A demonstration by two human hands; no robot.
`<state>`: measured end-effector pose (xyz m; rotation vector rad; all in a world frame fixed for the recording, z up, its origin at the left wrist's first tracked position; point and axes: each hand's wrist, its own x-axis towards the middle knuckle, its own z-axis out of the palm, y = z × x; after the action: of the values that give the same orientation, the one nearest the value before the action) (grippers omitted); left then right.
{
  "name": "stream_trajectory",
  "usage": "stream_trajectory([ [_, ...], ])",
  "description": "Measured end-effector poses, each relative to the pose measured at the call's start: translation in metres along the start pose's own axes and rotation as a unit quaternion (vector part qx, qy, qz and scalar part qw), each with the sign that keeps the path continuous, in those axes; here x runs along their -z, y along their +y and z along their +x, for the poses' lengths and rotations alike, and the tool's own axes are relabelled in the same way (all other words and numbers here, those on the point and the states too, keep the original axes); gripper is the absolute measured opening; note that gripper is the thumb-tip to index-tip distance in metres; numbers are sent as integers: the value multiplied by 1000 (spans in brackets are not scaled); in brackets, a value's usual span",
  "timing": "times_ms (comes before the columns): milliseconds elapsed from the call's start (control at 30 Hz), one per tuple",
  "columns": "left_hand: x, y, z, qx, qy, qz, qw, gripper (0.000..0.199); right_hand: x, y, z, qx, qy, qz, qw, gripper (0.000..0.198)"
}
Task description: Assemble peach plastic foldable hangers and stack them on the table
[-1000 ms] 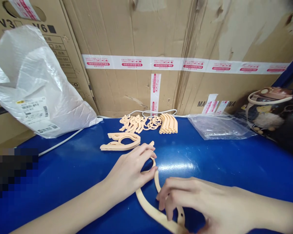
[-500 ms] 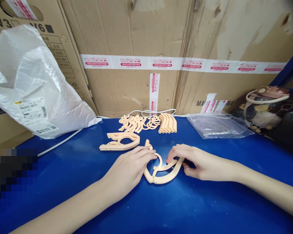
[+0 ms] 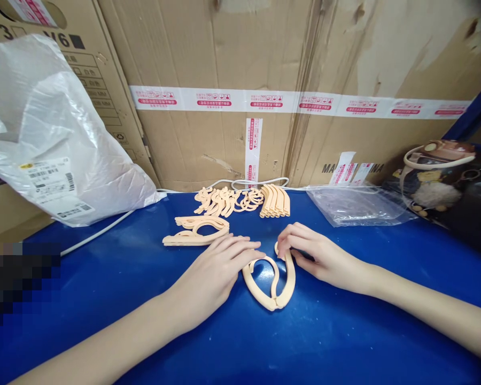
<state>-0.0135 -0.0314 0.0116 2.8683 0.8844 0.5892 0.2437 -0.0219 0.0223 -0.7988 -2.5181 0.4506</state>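
A beige plastic folding hanger (image 3: 289, 280) lies on the blue tabletop between my hands, its two curved arms meeting at a joint nearest me and a thin curved piece inside. My left hand (image 3: 214, 280) is closed over the upper end of the left arm, which its fingers partly hide. At the other side, my right hand (image 3: 318, 254) pinches the tip of the right arm between thumb and fingers. Just beyond my left hand rests a stack of folded beige hangers (image 3: 192, 240).
Behind the hangers are loose beige hooks and small parts (image 3: 220, 203), beside a row of curved arm pieces (image 3: 274, 200). A clear plastic bag (image 3: 356, 206) lies right of them. A white mailing bag (image 3: 64, 139) leans at left; cardboard boxes (image 3: 208, 144) wall the back. A dark bag (image 3: 436, 187) sits at right.
The hanger's right arm has swung up and inward, so the two arms stand closer together. My right hand has moved slightly up and holds the arm's tip; the hanger's joint has shifted right.
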Motion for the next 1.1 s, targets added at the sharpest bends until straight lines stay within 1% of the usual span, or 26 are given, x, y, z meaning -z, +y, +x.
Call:
stream_trajectory([
  [100, 3, 0, 0, 12, 9, 8, 1000, 48, 2, 0, -1, -9, 24, -2, 1000, 43],
  [200, 6, 0, 0, 18, 13, 4, 1000, 46, 5, -1, -4, -48, 41, -70, 996, 39],
  [267, 7, 0, 0, 24, 7, -5, 1000, 44, 6, -2, -5, -64, 20, -133, 989, 34],
  [333, 7, -2, 0, 27, 6, -16, 999, 41, 6, -5, -5, -58, 1, -176, 983, 30],
  [467, 8, -5, 1, 23, 8, -34, 999, 37, 7, -12, -4, -36, -23, -201, 979, 29],
  [533, 9, -4, 1, 20, -1, -43, 999, 37, 7, -14, -3, -29, -39, -182, 982, 29],
  [600, 10, -1, 1, 21, -17, -52, 998, 43, 7, -17, -3, -16, -54, -137, 989, 30],
  [700, 11, 5, 0, 27, -44, -56, 997, 57, 5, -20, -2, 6, -76, -56, 995, 33],
  [767, 10, 7, -1, 32, -60, -57, 996, 72, 3, -21, -2, 4, -72, -19, 997, 31],
  [833, 9, 9, -1, 36, -71, -59, 995, 82, 2, -20, -1, -18, -44, -4, 999, 24],
  [867, 8, 9, -1, 38, -72, -61, 995, 81, 2, -19, -1, -35, -23, -5, 999, 20],
  [967, 9, 9, -1, 39, -59, -59, 996, 69, 4, -14, 0, -103, 26, -15, 994, 19],
  [1033, 11, 8, 0, 32, -29, -43, 998, 67, 6, -10, 1, -164, 30, 2, 986, 25],
  [1100, 13, 6, 0, 20, 18, -18, 999, 65, 7, -8, 2, -212, 16, 65, 975, 32],
])
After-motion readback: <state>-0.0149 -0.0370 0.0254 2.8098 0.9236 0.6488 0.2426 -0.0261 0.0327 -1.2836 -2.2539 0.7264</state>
